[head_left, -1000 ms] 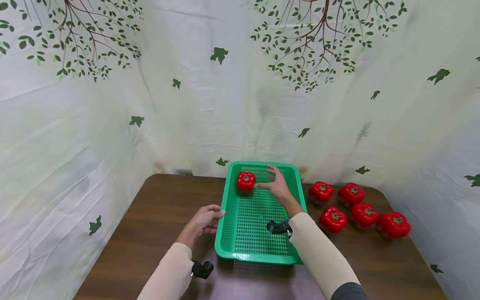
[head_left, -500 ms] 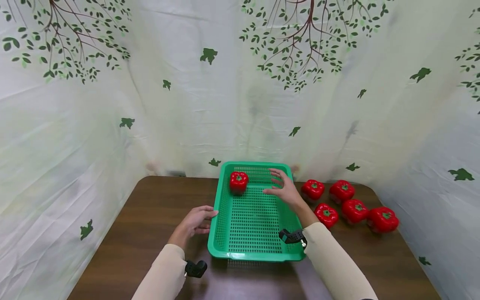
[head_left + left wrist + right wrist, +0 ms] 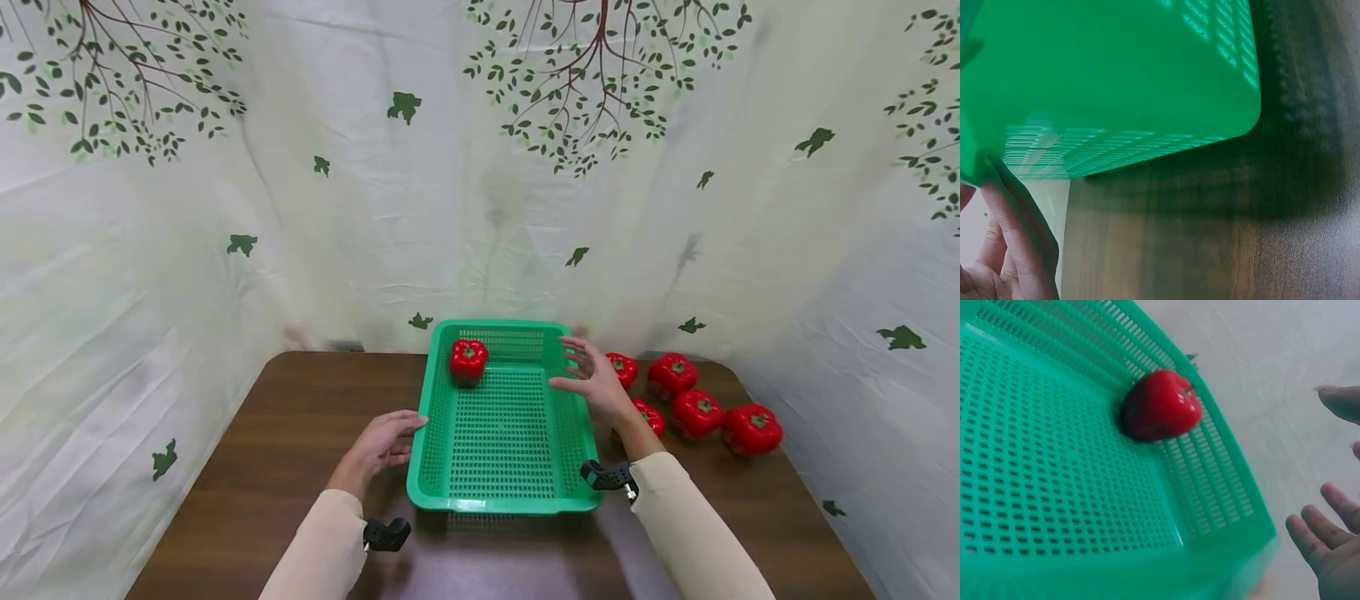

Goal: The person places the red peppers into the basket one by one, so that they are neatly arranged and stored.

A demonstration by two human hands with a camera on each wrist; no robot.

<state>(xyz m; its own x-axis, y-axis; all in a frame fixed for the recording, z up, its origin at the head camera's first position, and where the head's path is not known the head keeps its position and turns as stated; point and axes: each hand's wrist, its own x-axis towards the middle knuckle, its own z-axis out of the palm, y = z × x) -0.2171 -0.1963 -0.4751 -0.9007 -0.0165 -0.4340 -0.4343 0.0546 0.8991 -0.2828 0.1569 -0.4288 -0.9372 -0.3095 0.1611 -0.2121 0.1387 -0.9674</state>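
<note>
One red pepper point(image 3: 468, 362) sits stem up in the far left corner of the green basket point(image 3: 502, 505), and five more peppers point(image 3: 697, 413) lie in a loose cluster on the table point(image 3: 300, 467) to its right, two of them partly screened from me by the right hand point(image 3: 596, 383) and its wrist. That hand hangs about the basket's right rim with fingers spread and nothing in them; I cannot tell whether they touch the rim. The left hand point(image 3: 382, 437) has its fingers loosely extended, tips against the left rim, with no firm hold that I can make out. My worry is the wrist: a low outward swing could bump the nearest peppers, and such rounded, glossy things could roll toward the table's edge. The right wrist camera point(image 3: 606, 476), close by the rim, could also snag it and drag the basket askew, since light fingertips would brace it poorly. A hard jolt might tip the lone pepper over, with nothing beside it for support.
</note>
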